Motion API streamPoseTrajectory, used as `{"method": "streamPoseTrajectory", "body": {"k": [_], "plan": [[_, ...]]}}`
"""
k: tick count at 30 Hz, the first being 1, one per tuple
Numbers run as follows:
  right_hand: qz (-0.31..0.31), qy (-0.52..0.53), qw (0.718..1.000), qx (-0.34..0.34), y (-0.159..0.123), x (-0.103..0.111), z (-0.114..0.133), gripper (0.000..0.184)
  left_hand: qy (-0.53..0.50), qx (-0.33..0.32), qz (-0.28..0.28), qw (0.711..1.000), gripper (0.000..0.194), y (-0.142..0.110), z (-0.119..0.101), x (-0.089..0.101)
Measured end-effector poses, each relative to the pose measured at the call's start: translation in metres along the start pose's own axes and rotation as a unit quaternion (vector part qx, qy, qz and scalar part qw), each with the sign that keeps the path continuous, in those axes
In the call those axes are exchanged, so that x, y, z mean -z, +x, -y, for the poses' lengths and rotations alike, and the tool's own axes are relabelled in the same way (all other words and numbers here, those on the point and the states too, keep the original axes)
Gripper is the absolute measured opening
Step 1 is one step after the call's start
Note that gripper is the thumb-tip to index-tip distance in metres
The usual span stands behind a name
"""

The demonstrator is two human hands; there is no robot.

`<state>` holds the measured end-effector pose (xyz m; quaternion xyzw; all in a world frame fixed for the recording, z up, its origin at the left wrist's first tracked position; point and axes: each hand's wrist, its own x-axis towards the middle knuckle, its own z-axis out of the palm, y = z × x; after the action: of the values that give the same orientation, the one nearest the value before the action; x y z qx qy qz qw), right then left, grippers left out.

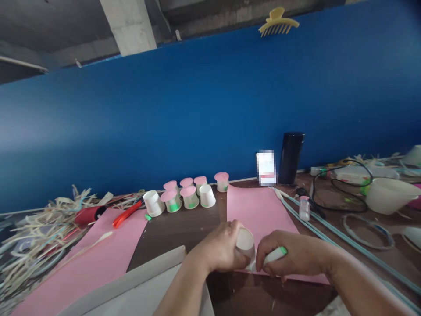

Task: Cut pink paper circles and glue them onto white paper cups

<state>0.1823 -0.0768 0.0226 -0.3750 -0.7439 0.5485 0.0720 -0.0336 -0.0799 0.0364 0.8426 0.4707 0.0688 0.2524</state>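
Note:
My left hand (223, 248) is wrapped round a white paper cup (245, 239), tilted with its round base facing me. In my right hand (289, 254) is a white pen-like tube (273, 256) with a green end. The tube's other end is close to the cup's lower right side; whether they touch, I cannot tell. Both hands are over the near part of a pink sheet (253, 204). Farther back, several cups topped with pink discs (188, 192) stand in a group, alongside a plain white cup (153, 203) and another white cup (207, 196).
At left, scissors with red handles (127, 213) lie on another pink sheet (101, 245), near a heap of pale strips (42, 237). An open white box (141, 285) sits in front. Toward the right are a black flask (291, 158), a small bottle (304, 210), blue cords (342, 237) and a white bucket (388, 195).

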Motion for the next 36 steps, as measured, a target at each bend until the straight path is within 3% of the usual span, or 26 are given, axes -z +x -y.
{"method": "streamPoseTrajectory", "body": {"k": [36], "plan": [[-0.053, 0.041, 0.998, -0.015, -0.004, 0.016, -0.019, 0.022, 0.017, 0.009, 0.006, 1.0, 0.041, -0.003, -0.003, 0.001]]}}
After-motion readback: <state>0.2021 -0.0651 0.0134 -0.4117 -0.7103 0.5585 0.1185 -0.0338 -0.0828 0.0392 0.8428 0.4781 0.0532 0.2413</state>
